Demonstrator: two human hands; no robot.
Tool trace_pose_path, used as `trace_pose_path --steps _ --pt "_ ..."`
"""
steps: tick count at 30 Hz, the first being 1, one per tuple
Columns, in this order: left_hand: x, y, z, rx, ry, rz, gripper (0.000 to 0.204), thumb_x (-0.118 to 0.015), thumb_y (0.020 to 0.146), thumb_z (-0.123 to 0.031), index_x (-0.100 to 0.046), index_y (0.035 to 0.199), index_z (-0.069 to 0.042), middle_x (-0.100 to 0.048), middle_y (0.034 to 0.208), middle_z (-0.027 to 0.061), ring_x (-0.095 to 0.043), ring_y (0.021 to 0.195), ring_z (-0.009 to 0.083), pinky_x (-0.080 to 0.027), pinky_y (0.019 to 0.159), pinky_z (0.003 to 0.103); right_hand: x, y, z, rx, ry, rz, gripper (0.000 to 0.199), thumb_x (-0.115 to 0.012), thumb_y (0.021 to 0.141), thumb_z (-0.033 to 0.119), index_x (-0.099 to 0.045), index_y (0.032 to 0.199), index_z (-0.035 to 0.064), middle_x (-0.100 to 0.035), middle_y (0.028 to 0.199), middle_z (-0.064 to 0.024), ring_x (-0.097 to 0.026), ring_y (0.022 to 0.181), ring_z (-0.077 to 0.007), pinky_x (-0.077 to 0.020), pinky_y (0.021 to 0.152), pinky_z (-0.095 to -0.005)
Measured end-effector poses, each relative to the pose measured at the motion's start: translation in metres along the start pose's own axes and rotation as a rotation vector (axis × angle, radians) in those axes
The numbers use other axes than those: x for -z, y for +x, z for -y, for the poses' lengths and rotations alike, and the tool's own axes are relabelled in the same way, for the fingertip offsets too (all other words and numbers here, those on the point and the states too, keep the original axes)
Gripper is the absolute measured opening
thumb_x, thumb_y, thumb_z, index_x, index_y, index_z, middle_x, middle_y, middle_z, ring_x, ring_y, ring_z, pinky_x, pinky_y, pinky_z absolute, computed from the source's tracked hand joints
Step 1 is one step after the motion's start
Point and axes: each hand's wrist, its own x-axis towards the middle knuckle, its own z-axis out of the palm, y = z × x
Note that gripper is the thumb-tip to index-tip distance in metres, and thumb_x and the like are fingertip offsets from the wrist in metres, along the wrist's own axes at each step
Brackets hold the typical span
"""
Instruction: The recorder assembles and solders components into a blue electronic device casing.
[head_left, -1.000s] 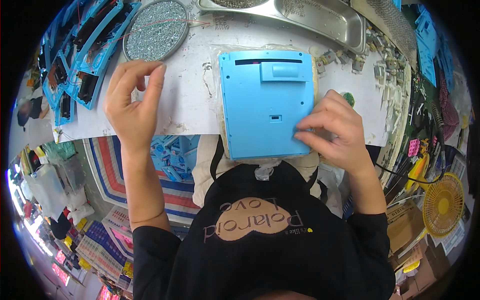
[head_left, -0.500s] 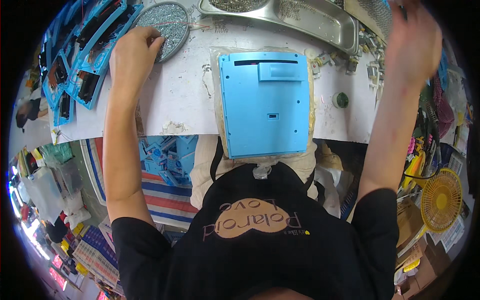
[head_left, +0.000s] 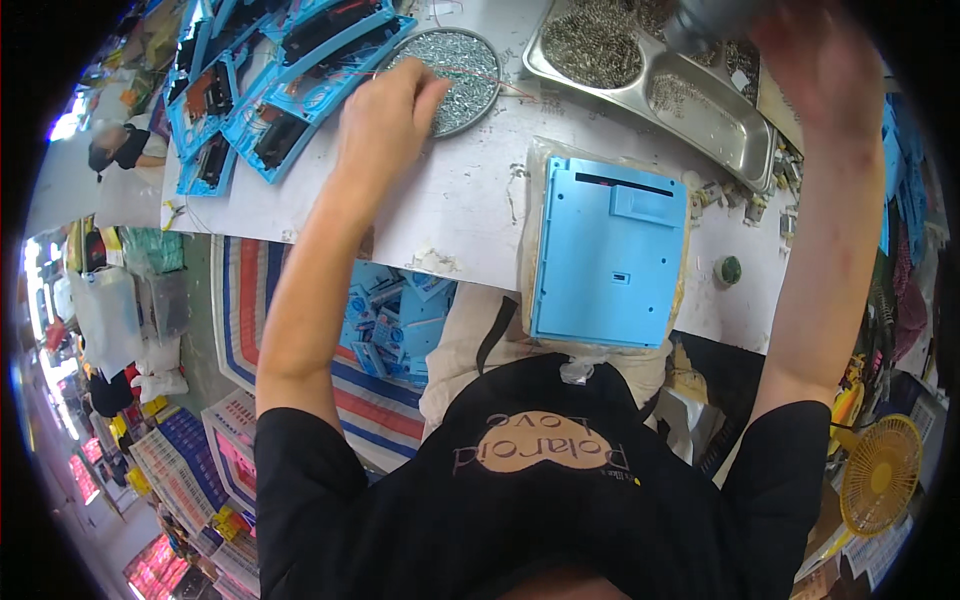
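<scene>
My left hand (head_left: 393, 108) is over the near left part of a round dish (head_left: 497, 88) full of small silver screws (head_left: 462, 68). Its thumb and fingers are drawn together; whatever lies between them is too small to make out. At the upper right, my right hand (head_left: 825, 75), smeared by motion, grips a grey cylindrical tool (head_left: 712, 20) that runs off the top edge. In front of me a flat light-blue plastic housing (head_left: 600, 255), with a slot and several holes, lies on a plastic-wrapped pad (head_left: 533, 200) at the table's front edge.
Blue housings with wires (head_left: 285, 95) are heaped left of the dish. A metal tray (head_left: 740, 150) holding small metal parts stands at the back right. A small green-filled jar (head_left: 728, 269) sits right of the pad. Below are a striped bag (head_left: 380, 415) with blue parts and a yellow fan (head_left: 880, 475).
The whole view has swung, so the table's things sit further right. The grey tool has come into view at my right hand. My left hand stays at the screw dish.
</scene>
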Motion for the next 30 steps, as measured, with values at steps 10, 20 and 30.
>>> trace_pose_path --steps 10,20,30 --pt "-0.002 -0.097 -0.135 -0.247 -0.604 0.017 0.026 -0.077 0.082 0.005 -0.067 0.105 -0.002 -0.075 0.090 0.0107 -0.074 0.075 0.0248 -0.057 0.067 0.031 -0.063 -0.118 -0.003 0.137 0.291 0.113 0.041 -0.061 0.099 0.040 -0.049 0.129 0.0151 -0.051 0.068 0.0083 -0.048 0.060 -0.0065 -0.0395 0.065 -0.0262" --pt "-0.009 -0.100 -0.136 -0.333 -0.658 -0.107 0.034 -0.075 0.082 0.005 -0.065 0.113 -0.004 -0.073 0.094 0.0119 -0.073 0.080 0.0302 -0.059 0.066 0.036 -0.079 -0.116 -0.005 0.119 0.311 0.100 0.035 -0.062 0.099 0.040 -0.049 0.120 0.0167 -0.051 0.066 0.0081 -0.049 0.055 -0.0063 -0.0408 0.061 -0.0258" --pt "0.004 -0.036 -0.045 -0.154 -0.223 -0.308 0.031 -0.079 0.080 -0.009 -0.073 0.111 -0.008 -0.072 0.105 0.0091 -0.069 0.090 0.0310 -0.054 0.078 0.041 -0.076 -0.108 -0.022 0.139 0.173 -0.016 0.030 -0.054 0.100 0.034 -0.051 0.121 0.0135 -0.048 0.068 0.0063 -0.044 0.056 -0.0069 -0.0386 0.065 -0.0271"
